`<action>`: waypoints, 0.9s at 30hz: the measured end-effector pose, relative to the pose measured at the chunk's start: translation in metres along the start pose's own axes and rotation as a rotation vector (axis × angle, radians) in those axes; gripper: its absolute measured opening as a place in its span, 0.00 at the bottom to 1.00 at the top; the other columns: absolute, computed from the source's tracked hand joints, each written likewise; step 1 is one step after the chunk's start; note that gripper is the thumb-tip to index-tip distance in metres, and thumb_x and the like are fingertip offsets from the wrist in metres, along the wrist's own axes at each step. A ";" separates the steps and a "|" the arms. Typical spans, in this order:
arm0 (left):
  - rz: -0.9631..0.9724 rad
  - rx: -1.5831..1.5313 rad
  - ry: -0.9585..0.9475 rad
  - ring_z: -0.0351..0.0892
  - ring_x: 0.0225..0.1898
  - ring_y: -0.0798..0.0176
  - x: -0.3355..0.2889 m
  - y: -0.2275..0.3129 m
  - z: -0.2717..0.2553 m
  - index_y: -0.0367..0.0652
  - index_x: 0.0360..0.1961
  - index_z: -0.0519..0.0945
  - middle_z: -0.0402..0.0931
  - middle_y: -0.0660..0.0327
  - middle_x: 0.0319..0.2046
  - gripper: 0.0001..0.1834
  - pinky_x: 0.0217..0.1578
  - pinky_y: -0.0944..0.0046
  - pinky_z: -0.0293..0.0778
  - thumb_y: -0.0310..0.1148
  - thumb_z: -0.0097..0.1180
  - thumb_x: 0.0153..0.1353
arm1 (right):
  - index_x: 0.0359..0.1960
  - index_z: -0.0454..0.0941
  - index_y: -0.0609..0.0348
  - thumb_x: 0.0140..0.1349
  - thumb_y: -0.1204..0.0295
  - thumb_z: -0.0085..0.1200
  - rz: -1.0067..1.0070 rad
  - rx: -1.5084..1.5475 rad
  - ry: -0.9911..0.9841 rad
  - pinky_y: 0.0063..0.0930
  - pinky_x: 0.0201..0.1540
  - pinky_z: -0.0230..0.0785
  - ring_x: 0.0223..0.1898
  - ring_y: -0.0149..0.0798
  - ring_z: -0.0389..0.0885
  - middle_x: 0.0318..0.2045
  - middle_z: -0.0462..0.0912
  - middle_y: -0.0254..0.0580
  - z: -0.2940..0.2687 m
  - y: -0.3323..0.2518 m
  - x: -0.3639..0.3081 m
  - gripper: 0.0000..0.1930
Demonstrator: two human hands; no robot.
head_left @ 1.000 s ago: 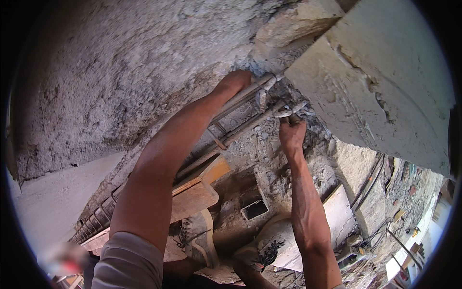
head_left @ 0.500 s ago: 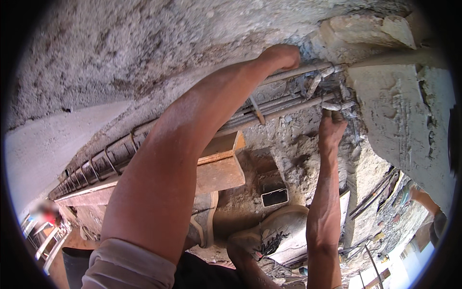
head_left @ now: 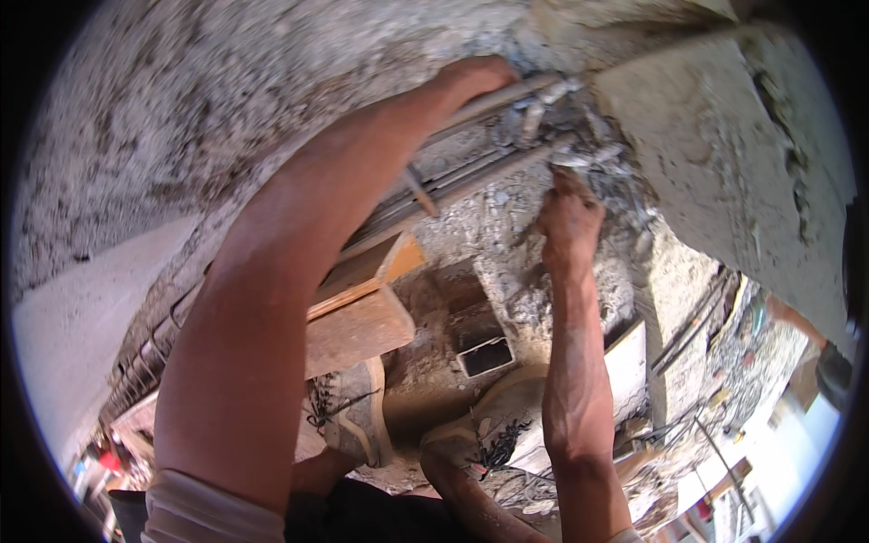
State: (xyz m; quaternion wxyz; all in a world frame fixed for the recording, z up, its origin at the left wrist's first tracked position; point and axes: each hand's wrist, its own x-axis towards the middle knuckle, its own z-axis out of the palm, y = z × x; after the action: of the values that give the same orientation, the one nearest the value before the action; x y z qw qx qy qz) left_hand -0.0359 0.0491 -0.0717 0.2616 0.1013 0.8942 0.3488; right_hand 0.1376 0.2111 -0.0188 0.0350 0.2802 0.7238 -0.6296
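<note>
A bundle of long steel reinforcing bars (head_left: 507,167) runs along a rough masonry wall, with a bent stirrup (head_left: 420,190) crossing it. Over the upper bar reaches my left hand (head_left: 484,72), bent at the wrist; its fingers are hidden behind the bar and hand. My right hand (head_left: 572,217) is closed below the bar ends, its fingertips up against a pale, crusted hooked bar end (head_left: 590,159). Whatever those fingers pinch is too small to make out.
Below the bars stands an orange-brown wooden board (head_left: 362,330). A rectangular tube (head_left: 486,357) opens between it and my laced shoes (head_left: 511,425). A concrete block face (head_left: 715,145) bounds the right side. Another person's arm (head_left: 797,321) shows at far right.
The whole view has shifted, so bars and hands sit further left and higher. My right hand has turned slightly at the bar ends. My left hand stays at the upper bar.
</note>
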 end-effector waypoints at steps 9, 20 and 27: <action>0.100 0.426 -0.030 0.80 0.35 0.50 0.024 -0.007 0.009 0.39 0.36 0.81 0.80 0.47 0.33 0.16 0.38 0.55 0.72 0.39 0.56 0.51 | 0.31 0.68 0.59 0.62 0.79 0.39 0.302 0.632 -0.162 0.23 0.13 0.50 0.14 0.27 0.59 0.17 0.67 0.35 0.006 0.017 0.023 0.04; -0.036 0.202 -0.073 0.79 0.37 0.53 0.006 0.026 -0.013 0.37 0.38 0.79 0.79 0.47 0.36 0.16 0.41 0.58 0.70 0.39 0.54 0.55 | 0.37 0.75 0.64 0.58 0.80 0.42 -0.123 -0.249 -0.363 0.27 0.17 0.59 0.18 0.34 0.71 0.25 0.77 0.42 -0.002 0.073 0.075 0.10; 0.177 0.262 -0.017 0.77 0.43 0.52 0.001 0.027 -0.012 0.33 0.46 0.73 0.77 0.46 0.42 0.23 0.42 0.58 0.70 0.41 0.52 0.57 | 0.38 0.76 0.60 0.57 0.74 0.51 -0.700 -0.733 -0.125 0.28 0.39 0.69 0.35 0.35 0.78 0.34 0.81 0.40 0.002 0.044 0.081 0.08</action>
State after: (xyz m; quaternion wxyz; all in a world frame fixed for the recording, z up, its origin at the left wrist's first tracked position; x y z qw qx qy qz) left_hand -0.0436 0.0623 -0.0468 0.2217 0.2159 0.9175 0.2500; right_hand 0.0883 0.2412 -0.0910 -0.0387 -0.0480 0.9440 -0.3240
